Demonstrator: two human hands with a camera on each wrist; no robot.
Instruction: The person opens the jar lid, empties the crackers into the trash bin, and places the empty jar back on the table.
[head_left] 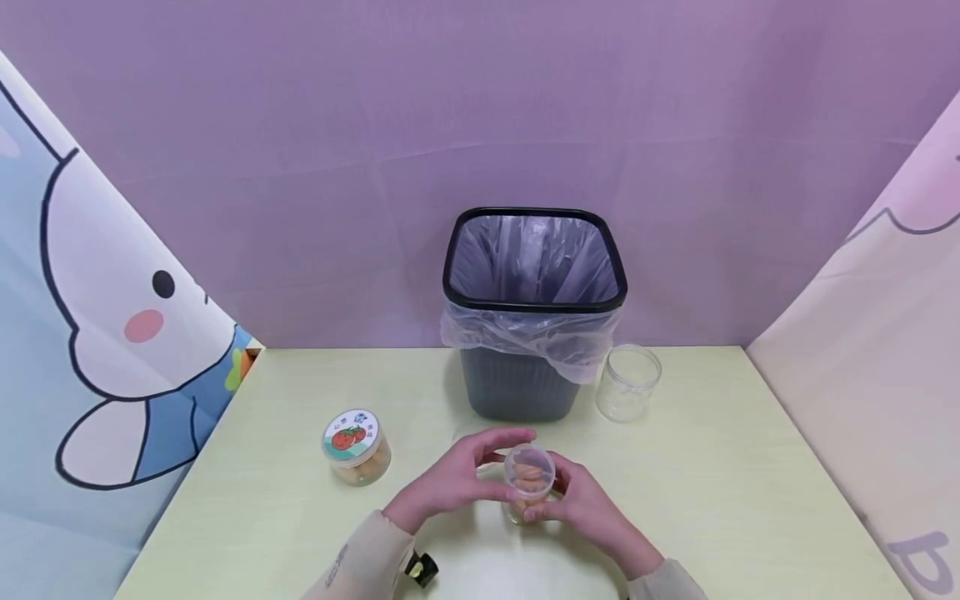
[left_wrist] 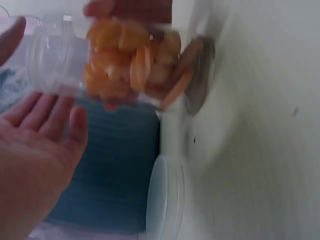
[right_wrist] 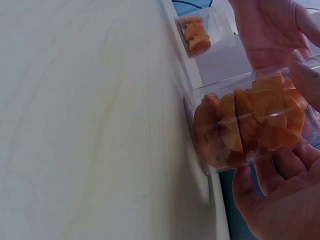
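Observation:
A clear jar [head_left: 528, 492] of orange wedge-shaped pieces stands low over the table in front of the bin, its mouth uppermost. My right hand [head_left: 592, 508] grips its side, thumb in front and fingers behind. Around the upper part of the jar, my left hand [head_left: 461, 475] has thumb and fingers spread, the thumb right by the rim. In the left wrist view the pieces [left_wrist: 120, 60] show through the wall, somewhat blurred. A pale round lid [left_wrist: 172, 205] lies on the table near the bin, mostly hidden by my left hand in the head view.
A dark bin [head_left: 517, 379] with a plastic liner stands at the back centre. To its right is a clear jar without contents [head_left: 628, 383]. On the left stands a lidded jar [head_left: 356, 447] with a tomato picture on top. A purple cloth [head_left: 337, 167] hangs behind the table.

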